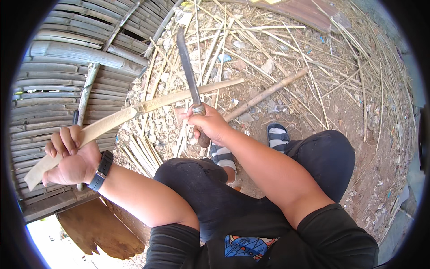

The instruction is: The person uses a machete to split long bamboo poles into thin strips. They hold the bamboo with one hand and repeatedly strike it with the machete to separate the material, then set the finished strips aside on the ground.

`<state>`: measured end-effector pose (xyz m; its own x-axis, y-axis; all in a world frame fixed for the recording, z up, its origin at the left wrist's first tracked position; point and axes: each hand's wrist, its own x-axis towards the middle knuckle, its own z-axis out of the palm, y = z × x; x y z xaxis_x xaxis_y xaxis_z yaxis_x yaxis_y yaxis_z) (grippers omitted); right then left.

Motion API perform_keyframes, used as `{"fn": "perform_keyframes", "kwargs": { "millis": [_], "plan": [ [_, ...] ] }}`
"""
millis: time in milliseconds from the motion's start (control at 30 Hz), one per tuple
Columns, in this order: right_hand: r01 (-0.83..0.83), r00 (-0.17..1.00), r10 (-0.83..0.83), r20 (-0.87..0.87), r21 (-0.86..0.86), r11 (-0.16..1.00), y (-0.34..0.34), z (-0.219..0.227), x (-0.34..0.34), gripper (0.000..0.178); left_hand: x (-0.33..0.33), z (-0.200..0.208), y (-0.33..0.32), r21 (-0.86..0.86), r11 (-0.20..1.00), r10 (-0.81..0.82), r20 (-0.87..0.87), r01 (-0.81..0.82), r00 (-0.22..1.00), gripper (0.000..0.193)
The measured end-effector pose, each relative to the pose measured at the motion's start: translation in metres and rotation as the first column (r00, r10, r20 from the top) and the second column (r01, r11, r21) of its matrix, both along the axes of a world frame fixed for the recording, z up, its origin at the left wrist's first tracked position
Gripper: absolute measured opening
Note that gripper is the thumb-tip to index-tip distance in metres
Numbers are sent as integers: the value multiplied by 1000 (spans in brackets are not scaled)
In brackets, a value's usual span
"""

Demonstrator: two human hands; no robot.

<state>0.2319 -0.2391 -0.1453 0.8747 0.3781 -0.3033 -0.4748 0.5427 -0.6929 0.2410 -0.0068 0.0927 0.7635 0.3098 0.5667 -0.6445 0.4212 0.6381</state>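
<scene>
My left hand (75,157) is closed round the wide near end of a long, pale bamboo strip (168,99). The strip slants up and to the right, crossing in front of my body. In my right hand (207,124) is a machete (187,67) with a long dark blade and a brown handle; my fingers wrap the handle. Its blade points up and away from me and crosses the strip near the strip's far part. Whether blade and strip touch there, I cannot tell. A dark watch sits on my left wrist.
A slatted bamboo wall (58,58) stands at the left. Split bamboo pieces (142,152) lie beside my feet. A thick stick (268,94) and many thin slivers cover the ground ahead. A rusty metal sheet (300,13) lies at the far edge.
</scene>
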Motion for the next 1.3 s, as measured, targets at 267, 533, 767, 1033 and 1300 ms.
{"fn": "perform_keyframes", "kwargs": {
  "millis": [267, 533, 767, 1033, 1300],
  "plan": [
    [236, 951, -283, 129, 292, 927, -58, 106, 28, 15, -34, 18, 0, -155, 963, -164, 313, 221, 936, 76],
    [564, 770, -548, 326, 55, 824, -139, 181, 34, 18, -9, 5, -5, -40, 900, 378, -424, -434, 823, 76],
    [717, 662, -517, 543, -258, 647, -178, 169, 35, 14, -45, 11, -117, 805, 161, 566, 398, -571, 722, 66],
    [688, 639, -305, 706, -347, 638, -174, 159, 20, 21, -10, 15, -197, 950, -283, 135, 175, -132, 975, 71],
    [603, 615, -87, 783, -396, 692, -170, 157, 16, 18, -6, -18, -178, 974, -221, 262, 3, 57, 965, 47]
  ]
}}
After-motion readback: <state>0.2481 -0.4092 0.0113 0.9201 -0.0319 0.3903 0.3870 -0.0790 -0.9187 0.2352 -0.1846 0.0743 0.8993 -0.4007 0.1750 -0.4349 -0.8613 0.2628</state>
